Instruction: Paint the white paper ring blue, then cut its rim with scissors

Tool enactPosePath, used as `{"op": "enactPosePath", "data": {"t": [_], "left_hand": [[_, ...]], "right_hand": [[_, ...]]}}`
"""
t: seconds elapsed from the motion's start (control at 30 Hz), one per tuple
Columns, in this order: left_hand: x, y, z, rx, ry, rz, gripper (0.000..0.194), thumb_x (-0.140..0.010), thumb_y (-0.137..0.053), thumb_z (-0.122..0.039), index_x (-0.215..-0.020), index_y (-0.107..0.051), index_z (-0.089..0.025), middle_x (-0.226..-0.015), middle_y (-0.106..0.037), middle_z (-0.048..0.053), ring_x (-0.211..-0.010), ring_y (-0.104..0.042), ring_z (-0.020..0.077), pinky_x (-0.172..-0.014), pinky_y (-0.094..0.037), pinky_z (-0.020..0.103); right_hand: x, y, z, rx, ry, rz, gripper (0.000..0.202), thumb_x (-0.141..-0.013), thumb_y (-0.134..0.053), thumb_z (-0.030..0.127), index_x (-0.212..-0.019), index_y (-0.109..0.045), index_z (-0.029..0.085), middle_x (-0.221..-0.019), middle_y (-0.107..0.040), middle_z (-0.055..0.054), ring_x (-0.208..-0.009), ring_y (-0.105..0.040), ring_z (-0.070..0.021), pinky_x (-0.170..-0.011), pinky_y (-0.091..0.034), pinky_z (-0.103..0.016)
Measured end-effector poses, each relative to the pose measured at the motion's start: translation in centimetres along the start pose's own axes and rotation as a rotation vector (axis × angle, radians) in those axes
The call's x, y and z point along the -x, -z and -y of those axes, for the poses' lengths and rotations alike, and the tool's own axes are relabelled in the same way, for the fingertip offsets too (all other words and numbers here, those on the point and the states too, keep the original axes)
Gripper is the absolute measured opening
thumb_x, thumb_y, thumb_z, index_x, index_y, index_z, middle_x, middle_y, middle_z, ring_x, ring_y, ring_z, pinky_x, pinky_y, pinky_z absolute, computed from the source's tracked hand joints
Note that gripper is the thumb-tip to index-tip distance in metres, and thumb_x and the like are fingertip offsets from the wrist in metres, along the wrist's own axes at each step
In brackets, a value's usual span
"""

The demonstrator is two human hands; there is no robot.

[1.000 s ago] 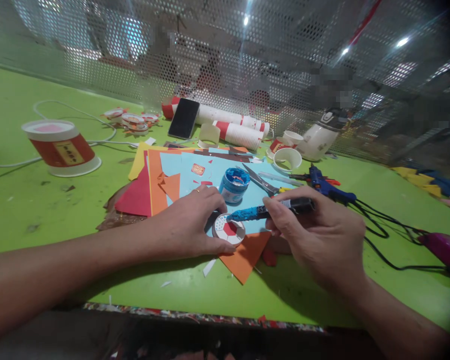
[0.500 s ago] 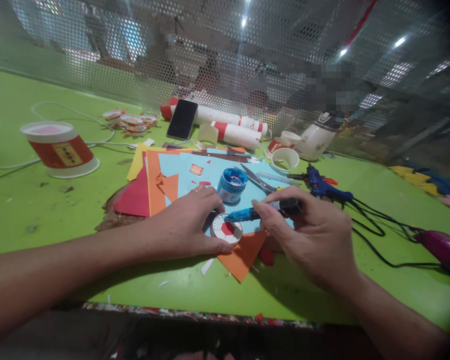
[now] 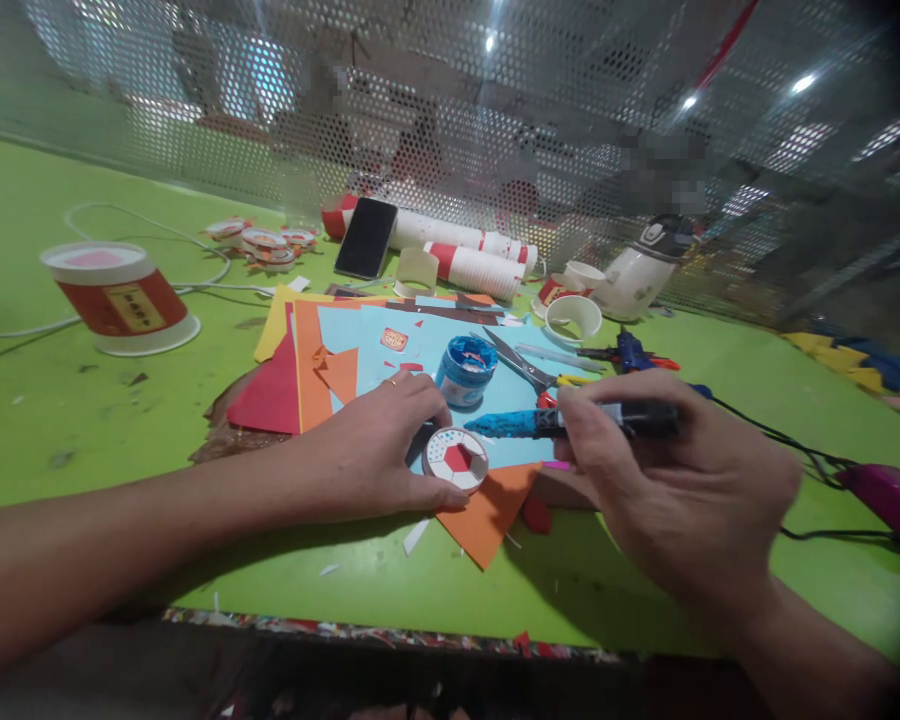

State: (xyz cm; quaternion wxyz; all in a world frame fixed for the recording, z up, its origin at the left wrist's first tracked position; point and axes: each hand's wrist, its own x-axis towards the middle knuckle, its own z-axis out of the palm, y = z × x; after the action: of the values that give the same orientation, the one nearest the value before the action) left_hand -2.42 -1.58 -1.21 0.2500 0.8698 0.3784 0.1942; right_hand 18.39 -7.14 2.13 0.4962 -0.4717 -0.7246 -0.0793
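Note:
My left hand rests on the paper with its thumb and fingers closed round the edge of a small round white disc. The disc has a red centre patch, drawn lines and blue dots on its upper left part. In my right hand is a black marker pen, its front end smeared with blue paint. The pen's tip points left, just above the disc's right upper edge and apart from it. Right behind the disc stands an open jar of blue paint.
Coloured paper sheets lie under the jar. Scissors and a blue glue gun lie at the right. A paper cup stands left; a phone leans on white tubes. A white kettle is at back right.
My right hand has moved right with the marker pen, lifting its tip off the disc. More blue dots show on the disc. My left hand has stayed in place.

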Motion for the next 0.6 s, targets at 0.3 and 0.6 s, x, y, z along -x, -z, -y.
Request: {"op": "enactPosePath", "data": {"t": [0.3,0.6], "left_hand": [[0.12,-0.02,0.01,0.002,-0.008,0.002,0.043,-0.074,-0.077,-0.048,-0.1,-0.059,-0.018,-0.117,-0.058,0.012,-0.11,-0.052,0.0317,-0.092,-0.046,0.047],[0.03,-0.07,-0.07,0.01,0.01,0.0,0.044,-0.072,-0.078,-0.046,-0.099,-0.059,-0.017,-0.112,-0.058,0.011,-0.107,-0.053,0.0317,-0.09,-0.046,0.046]], "right_hand": [[-0.28,-0.62,-0.19,-0.033,-0.037,0.067,0.014,-0.086,-0.069,0.024,-0.073,-0.063,0.02,-0.051,-0.058,0.005,-0.043,-0.049,-0.0088,-0.044,-0.04,-0.022],[-0.27,-0.69,-0.23,-0.046,-0.034,0.116,0.015,-0.086,-0.069,0.022,-0.074,-0.064,0.017,-0.054,-0.062,0.004,-0.045,-0.054,-0.008,-0.046,-0.041,-0.02]]}}
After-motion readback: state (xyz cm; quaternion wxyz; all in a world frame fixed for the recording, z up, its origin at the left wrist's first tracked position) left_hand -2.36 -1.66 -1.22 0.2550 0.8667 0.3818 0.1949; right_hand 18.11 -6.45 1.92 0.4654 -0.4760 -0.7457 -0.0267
